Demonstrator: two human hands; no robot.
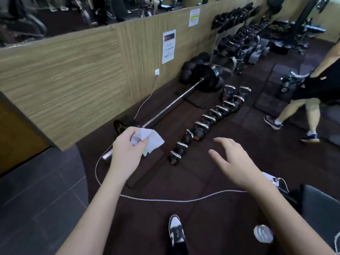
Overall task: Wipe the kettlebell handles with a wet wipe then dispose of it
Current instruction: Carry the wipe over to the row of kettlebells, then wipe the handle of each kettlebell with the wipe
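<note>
Kettlebells (pixel 206 126) sit in a long row on the dark mat, chrome handles up, running away from us diag. Row = our landmark.

Grip first: our left hand (pixel 127 153) has the wet wipe (pixel 149 140) bunched between thumb + fingers, loose corner flapping out toward the row. Wipe is up in the air, left of the row's near end, not touching any handle yet. Our right hand (pixel 233 162) hangs empty w/ fingers spread, right of the near end.

Outward: barbell (pixel 165 109) lies left of the row, roughly parallel. White cable (pixel 165 199) loops across the floor on our side of the row, between our shoe (pixel 176 234) and the nearest bell. Another person (pixel 312 92) is walking off to the right of the row's far end.

Risks, as we judge them:
- Cable underfoot: stepping in could snag it, poss. trip.
- Wipe held by a small pinch; dragging on a handle may pull it free.
- Many handles, one wipe: prob. dries out or gets dirty before the far end.
- No bin in view, so disposal spot unknown.
</note>
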